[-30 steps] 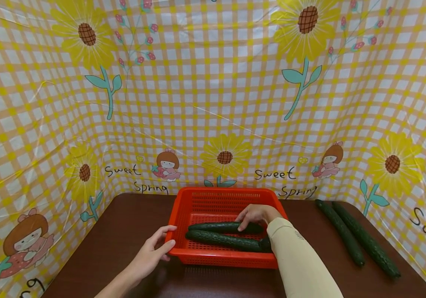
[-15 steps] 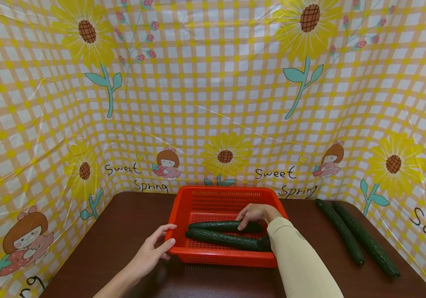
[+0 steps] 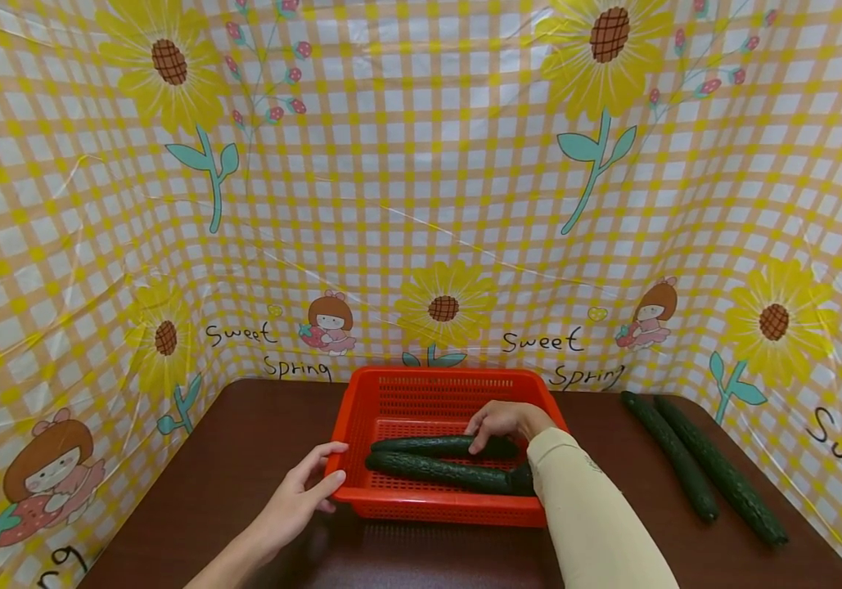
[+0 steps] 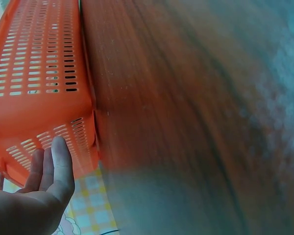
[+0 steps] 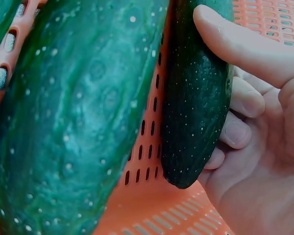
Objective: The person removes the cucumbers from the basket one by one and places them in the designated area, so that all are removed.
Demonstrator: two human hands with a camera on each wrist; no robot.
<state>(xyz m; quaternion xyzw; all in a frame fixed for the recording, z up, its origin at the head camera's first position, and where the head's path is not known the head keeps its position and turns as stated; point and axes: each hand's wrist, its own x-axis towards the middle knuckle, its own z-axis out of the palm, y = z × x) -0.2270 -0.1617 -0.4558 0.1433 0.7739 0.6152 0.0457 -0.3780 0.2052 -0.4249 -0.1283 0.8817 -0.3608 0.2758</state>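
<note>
A red plastic basket (image 3: 450,505) with slotted walls sits on the table. My left hand (image 3: 305,489) holds its left end, thumb over the rim; in the left wrist view the fingers (image 4: 61,159) lie against the outer wall. Inside, a dark green cucumber (image 3: 413,446) lies crosswise toward the back. My right hand (image 3: 502,423) grips it near its right end, thumb on one side and fingers curled at the other in the right wrist view. A second cucumber (image 3: 439,470) lies in front of it. Its right end meets another dark green piece (image 3: 522,479), partly hidden by the sleeve.
Two more cucumbers, one shorter (image 3: 671,458) and one longer (image 3: 722,470), lie side by side on the dark brown table (image 3: 258,442) right of the basket. A checked, flower-printed cloth (image 3: 435,204) hangs close behind the basket and along both sides.
</note>
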